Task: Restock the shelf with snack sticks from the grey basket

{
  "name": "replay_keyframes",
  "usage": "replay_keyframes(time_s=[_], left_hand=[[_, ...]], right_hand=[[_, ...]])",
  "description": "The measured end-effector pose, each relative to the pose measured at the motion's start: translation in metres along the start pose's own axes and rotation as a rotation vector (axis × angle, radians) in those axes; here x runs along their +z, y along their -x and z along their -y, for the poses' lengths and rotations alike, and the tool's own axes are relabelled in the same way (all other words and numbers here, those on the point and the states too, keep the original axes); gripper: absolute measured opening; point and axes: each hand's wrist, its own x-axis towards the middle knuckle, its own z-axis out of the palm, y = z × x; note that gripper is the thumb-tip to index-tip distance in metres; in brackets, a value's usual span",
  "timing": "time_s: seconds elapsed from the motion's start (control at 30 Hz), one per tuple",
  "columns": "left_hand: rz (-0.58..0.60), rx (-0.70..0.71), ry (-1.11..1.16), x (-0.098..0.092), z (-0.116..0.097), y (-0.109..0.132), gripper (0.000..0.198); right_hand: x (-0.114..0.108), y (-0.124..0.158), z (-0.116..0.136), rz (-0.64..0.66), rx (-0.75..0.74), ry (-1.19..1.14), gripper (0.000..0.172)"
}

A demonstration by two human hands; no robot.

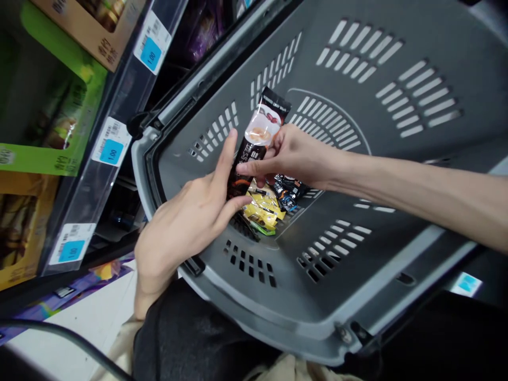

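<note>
A long black packet (254,136), printed with a pale panel and a round brown picture, is held tilted above the basket. My right hand (288,156) pinches its right side, thumb across the front. At its lower left edge is my left hand (190,211), index finger stretched along the side and thumb over the bottom end; the other fingers are hidden. Below, inside the grey shopping basket (341,286), lie several yellow packets (264,207) and dark packets (289,189), with a green-edged one (262,229) among them.
A store shelf edge (89,188) with blue-and-white price tags (112,148) runs along the left. Green (43,161) and orange (35,225) display boxes stand on it. A dark cable (67,336) curves across the lower left, above the white floor (95,312).
</note>
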Motion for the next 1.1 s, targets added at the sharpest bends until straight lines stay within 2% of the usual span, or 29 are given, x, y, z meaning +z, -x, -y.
replay_keyframes(time_s=[0.07, 0.1, 0.17, 0.23, 0.37, 0.43, 0.57, 0.63, 0.7, 0.77, 0.83, 0.9, 1.0, 1.1], left_hand=[[-0.010, 0.068, -0.024, -0.001, 0.001, -0.003, 0.088], [-0.051, 0.100, -0.016, -0.001, 0.002, -0.004, 0.088], [-0.174, 0.144, -0.006, -0.002, 0.003, -0.006, 0.086], [-0.316, 0.175, 0.002, -0.003, 0.002, -0.006, 0.082], [-0.611, 0.060, 0.210, -0.003, 0.000, -0.006, 0.053], [-0.714, 0.026, 0.347, -0.001, -0.001, -0.007, 0.043], [-0.937, 0.119, 0.523, -0.004, -0.007, -0.011, 0.033], [-1.024, 0.058, 0.565, -0.007, -0.012, -0.011, 0.027], [-1.100, -0.025, 0.590, -0.010, -0.016, -0.009, 0.023], [-1.150, -0.045, 0.627, -0.012, -0.016, -0.009, 0.022], [-1.060, -0.080, 0.697, -0.012, -0.012, -0.011, 0.026], [-0.867, -0.094, 0.769, -0.011, -0.007, -0.013, 0.032], [-0.575, -0.119, 0.794, -0.010, -0.001, -0.016, 0.042], [-0.407, -0.163, 0.777, -0.008, 0.002, -0.016, 0.058]], right_hand=[[0.001, -0.001, 0.001, -0.008, -0.001, -0.042, 0.048], [0.001, -0.001, 0.003, 0.000, -0.002, -0.074, 0.049], [0.001, -0.002, 0.007, -0.005, -0.013, -0.150, 0.051], [-0.001, -0.002, 0.012, -0.067, -0.040, -0.217, 0.053], [-0.004, -0.001, 0.019, -0.254, -0.137, -0.308, 0.052], [-0.006, 0.000, 0.019, -0.283, -0.147, -0.343, 0.051], [-0.006, 0.000, 0.019, -0.210, -0.095, -0.469, 0.047], [-0.005, 0.000, 0.019, -0.157, -0.077, -0.477, 0.046], [-0.002, 0.002, 0.018, -0.088, -0.053, -0.390, 0.046], [0.002, 0.005, 0.014, 0.050, 0.000, -0.260, 0.050], [0.008, 0.009, 0.010, 0.233, 0.058, -0.118, 0.054], [0.015, 0.013, 0.006, 0.352, 0.078, -0.013, 0.055], [0.023, 0.015, 0.003, 0.348, 0.018, 0.034, 0.054], [0.022, 0.013, 0.005, 0.241, -0.040, 0.022, 0.055]])
